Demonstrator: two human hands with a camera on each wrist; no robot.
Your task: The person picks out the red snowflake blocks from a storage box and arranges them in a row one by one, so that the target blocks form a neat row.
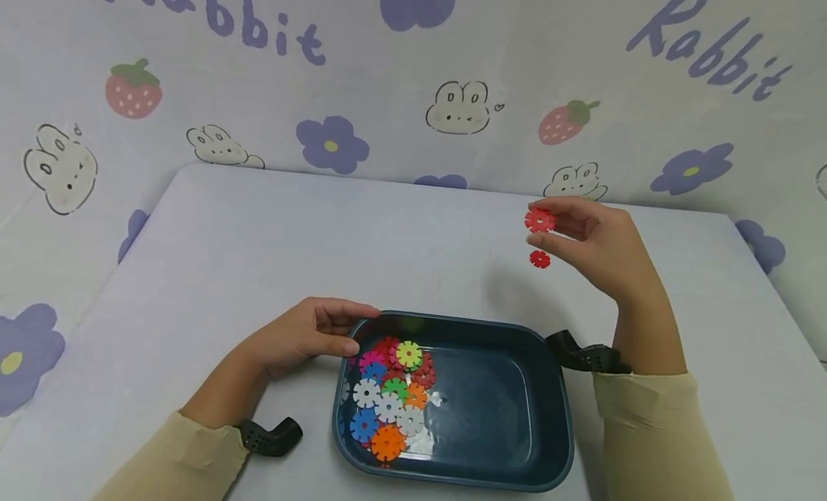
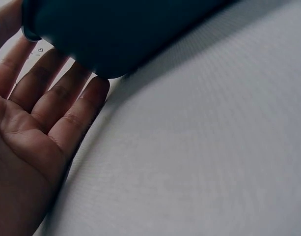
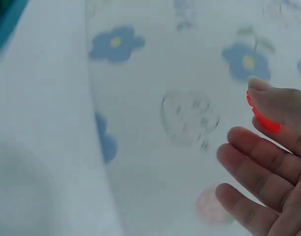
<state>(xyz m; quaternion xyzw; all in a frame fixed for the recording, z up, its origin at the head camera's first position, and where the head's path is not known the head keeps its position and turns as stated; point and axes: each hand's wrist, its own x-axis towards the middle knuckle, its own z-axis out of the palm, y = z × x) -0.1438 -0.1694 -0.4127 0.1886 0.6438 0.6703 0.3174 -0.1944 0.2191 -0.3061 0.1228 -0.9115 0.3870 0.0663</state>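
High over the table's right side, my right hand (image 1: 604, 250) pinches a red notched plastic disc (image 1: 539, 220) between thumb and index finger. Its other fingers are spread in the right wrist view, where the red disc (image 3: 265, 120) shows edge-on. Another red disc (image 1: 540, 259) lies on the table just below that hand in the head view. My left hand (image 1: 300, 337) holds the far left corner of a dark blue plastic tray (image 1: 452, 323), thumb over the rim. In the left wrist view its fingers lie along the tray's outer wall (image 2: 111, 34).
Several notched discs (image 1: 388, 407) in red, white, blue, orange, green and yellow are heaped in the tray's left part. A white cloth covers the table (image 1: 291, 235). Behind it hangs a backdrop (image 1: 388, 77) printed with rabbits, flowers and strawberries.
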